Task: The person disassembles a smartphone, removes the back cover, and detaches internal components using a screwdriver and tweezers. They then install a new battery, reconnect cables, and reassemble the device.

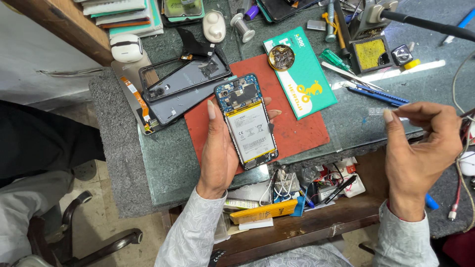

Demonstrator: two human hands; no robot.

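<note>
Your left hand (217, 153) cradles the opened phone (246, 121), battery side up, over the red mat (297, 131) for a clear view, while at three o'clock your right hand (418, 148) hovers, fingers loosely curled, holding nothing visible.

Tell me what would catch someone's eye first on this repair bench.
The opened phone with its white battery showing, held in the left hand over the red mat at centre. Next, the right hand, raised at the right with fingers curled, apparently holding nothing. Then the green packet by the mat and the dark phone frame at upper left.
</note>
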